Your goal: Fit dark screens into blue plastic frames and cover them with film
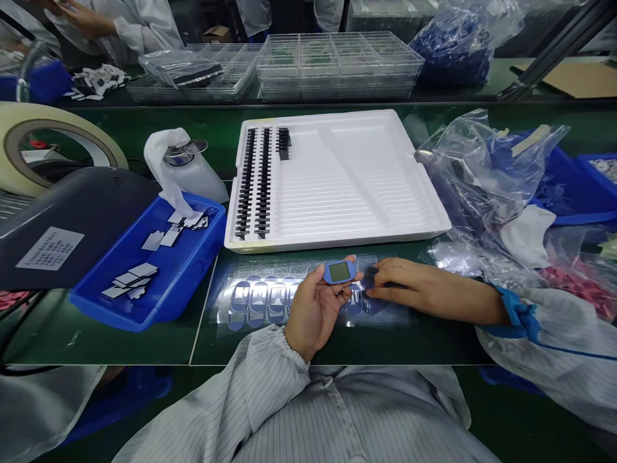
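My left hand (318, 305) is palm up and holds a small blue device (339, 272) with a grey-green screen between thumb and fingers. To its right, my right hand (424, 286) reaches in with its fingertips down at the clear plastic sheet (276, 302), which carries rows of blue-edged oval outlines. The fingers of this hand lie close together, and what they pinch, if anything, is too small to tell. Behind both hands sits a white ribbed tray (337, 186) with columns of black parts (263, 186) at its left side.
A blue bin (159, 276) with small white-and-black pieces stands at the left, beside a white pump bottle (193, 173) and a large tape roll (108, 138). Plastic bags (482, 167) and a blue bin (573, 186) lie right. Clear boxes (337, 67) stand behind; another person's hand (89, 19) shows upper left.
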`<state>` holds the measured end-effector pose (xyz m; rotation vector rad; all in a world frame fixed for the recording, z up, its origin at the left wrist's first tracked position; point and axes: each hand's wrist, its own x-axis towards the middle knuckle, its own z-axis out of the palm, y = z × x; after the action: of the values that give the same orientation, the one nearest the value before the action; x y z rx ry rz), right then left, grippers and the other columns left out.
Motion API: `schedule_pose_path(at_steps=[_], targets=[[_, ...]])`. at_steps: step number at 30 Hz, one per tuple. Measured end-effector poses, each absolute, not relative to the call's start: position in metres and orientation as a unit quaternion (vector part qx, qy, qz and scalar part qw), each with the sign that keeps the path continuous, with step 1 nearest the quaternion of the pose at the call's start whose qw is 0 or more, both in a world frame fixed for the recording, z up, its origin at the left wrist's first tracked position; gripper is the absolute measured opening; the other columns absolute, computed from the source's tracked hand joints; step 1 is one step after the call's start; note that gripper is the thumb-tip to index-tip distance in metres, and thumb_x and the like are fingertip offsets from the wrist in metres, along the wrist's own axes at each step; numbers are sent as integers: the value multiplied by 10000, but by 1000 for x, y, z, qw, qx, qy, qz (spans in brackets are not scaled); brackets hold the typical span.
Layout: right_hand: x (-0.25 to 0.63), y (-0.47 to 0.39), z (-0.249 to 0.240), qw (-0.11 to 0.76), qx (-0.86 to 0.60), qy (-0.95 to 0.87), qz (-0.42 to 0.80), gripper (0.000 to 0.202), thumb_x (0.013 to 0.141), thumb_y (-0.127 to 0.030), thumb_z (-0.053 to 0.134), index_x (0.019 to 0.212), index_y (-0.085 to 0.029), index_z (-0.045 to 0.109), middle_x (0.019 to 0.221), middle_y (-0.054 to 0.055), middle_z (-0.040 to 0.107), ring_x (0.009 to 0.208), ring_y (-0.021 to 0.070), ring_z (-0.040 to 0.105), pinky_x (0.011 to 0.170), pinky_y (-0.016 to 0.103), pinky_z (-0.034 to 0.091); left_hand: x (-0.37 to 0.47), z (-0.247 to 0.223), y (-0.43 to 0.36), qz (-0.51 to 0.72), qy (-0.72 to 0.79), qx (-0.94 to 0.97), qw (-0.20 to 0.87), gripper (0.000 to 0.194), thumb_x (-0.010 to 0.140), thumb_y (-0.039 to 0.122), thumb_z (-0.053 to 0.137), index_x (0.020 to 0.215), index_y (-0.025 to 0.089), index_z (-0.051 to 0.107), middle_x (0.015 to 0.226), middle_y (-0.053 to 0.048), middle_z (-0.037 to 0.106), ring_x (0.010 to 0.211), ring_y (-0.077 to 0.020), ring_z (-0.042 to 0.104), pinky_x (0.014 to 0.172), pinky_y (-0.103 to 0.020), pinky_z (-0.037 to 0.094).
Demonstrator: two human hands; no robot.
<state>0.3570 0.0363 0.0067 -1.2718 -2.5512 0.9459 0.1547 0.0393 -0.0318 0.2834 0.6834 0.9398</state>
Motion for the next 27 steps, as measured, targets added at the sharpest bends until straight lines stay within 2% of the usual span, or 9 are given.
schedule_pose_path(at_steps=[4,7,10,13,16,20,27], targets=[[373,37,5,116,-414,-860,276,231,953,-324,422,1009,-231,626,1027,38,616,1034,188,568,888,317,487,153,-31,39,438,314,125,833,330,880,310,465,893,89,709,1169,-149,645,848,-196,647,654,-266,454],[382,36,6,200,-403,-874,184,225,914,-264,507,1121,-246,594,1065,71,589,1048,225,544,877,374,478,152,-31,38,434,310,119,837,333,882,302,462,897,84,713,1186,-154,636,864,-206,646,669,-276,453],[369,36,15,247,-403,-875,104,336,879,-190,569,1207,-257,531,1068,79,574,1029,225,528,871,385,469,152,-32,39,433,301,122,841,317,873,299,478,885,89,715,1134,-154,661,858,-205,642,684,-285,450],[343,37,24,233,-397,-885,60,286,892,-183,547,1177,-204,542,1013,88,572,954,212,532,809,366,486,153,-34,39,438,289,120,843,316,879,299,464,847,107,713,931,-123,709,798,-191,633,696,-295,452],[322,39,27,196,-402,-893,55,226,892,-177,538,1106,-121,586,977,107,565,920,212,520,782,356,489,153,-35,39,444,289,111,841,305,885,279,452,783,130,698,796,-82,695,729,-171,610,699,-303,455],[314,41,24,178,-406,-895,44,187,890,-146,520,1030,-79,624,933,115,571,881,207,519,768,343,497,152,-36,37,442,289,111,842,292,882,274,461,768,123,684,813,-88,681,732,-169,595,704,-307,453],[312,41,22,165,-418,-892,44,178,885,-152,523,1032,-121,620,919,104,581,876,218,537,756,353,513,151,-37,37,445,284,106,843,305,889,271,450,761,112,677,801,-92,669,725,-170,586,713,-316,447]])
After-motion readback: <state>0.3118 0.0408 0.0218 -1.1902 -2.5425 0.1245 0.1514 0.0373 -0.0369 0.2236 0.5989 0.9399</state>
